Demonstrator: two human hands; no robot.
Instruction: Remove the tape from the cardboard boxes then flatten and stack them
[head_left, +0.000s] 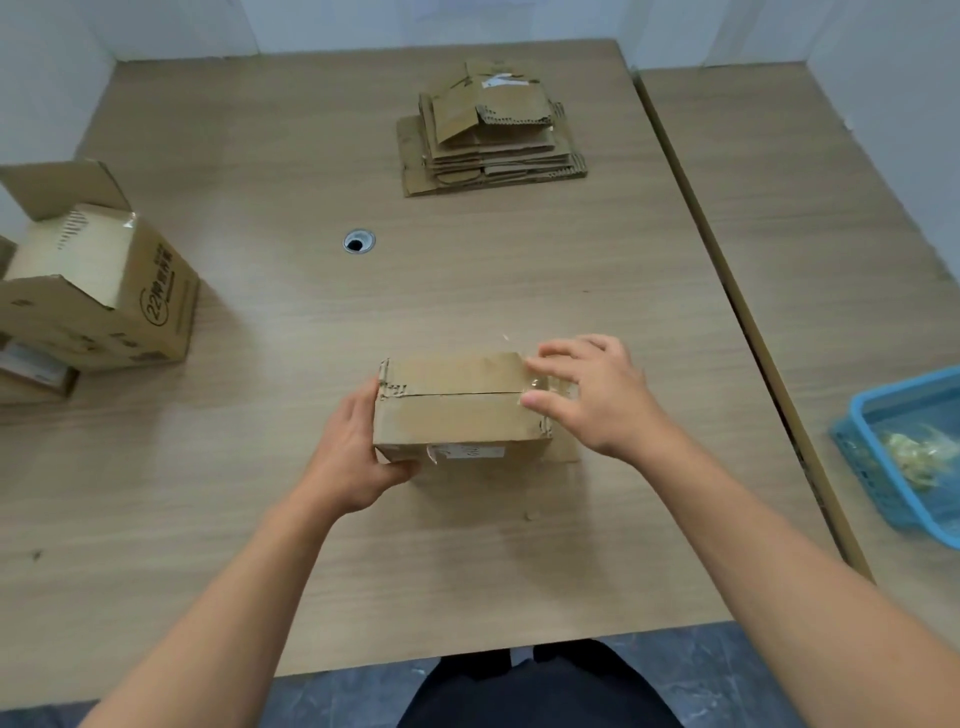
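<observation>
1. A small closed cardboard box (460, 402) sits on the wooden table (467, 291), near its front edge, between the person's two bare hands.
2. The left hand (358, 457) clasps the box's left end, thumb curled under the near corner, fingers against the side.
3. The right hand (597, 395) rests at the box's right end, fingers spread, thumb and forefinger closing on a strip of clear tape (540, 387) (glossy and hard to make out) where it wraps over the top seam.
4. A stack of flattened boxes (493, 140) lies well apart at the far side of the table.
5. At the left edge stands a larger printed carton (98, 280), flaps open; its contents cannot be seen.
6. On the neighbouring table to the right, a blue plastic basket (872, 415) holds crumpled tape scraps (919, 457).
</observation>
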